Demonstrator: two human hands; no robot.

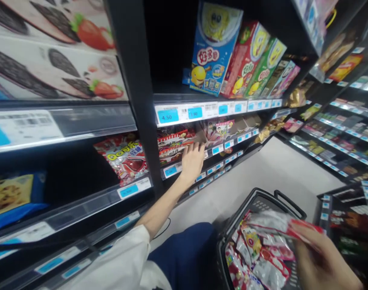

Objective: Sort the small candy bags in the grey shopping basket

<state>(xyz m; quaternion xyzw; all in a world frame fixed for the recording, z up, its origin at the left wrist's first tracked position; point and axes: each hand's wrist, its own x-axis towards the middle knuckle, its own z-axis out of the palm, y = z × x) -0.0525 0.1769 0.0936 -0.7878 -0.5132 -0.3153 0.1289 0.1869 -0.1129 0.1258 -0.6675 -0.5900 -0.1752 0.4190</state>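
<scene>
- Left arm point(163, 203): reaching forward, forearm bare, elbow near-straight.
- Left hand point(193, 162): back uppermost, fingers slightly spread, fingertips curving down.
- Right hand point(319, 251): lower right, motion-blurred, fingers closed in a grip.
- Thigh point(186, 251): bottom centre, between the two hands.

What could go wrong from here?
The blurred packet in the right hand appears over the basket; it might slip or slide off the packages piled inside. The left hand is at the shelf edge, close to red-and-white packs, so it could knock one off.
</scene>
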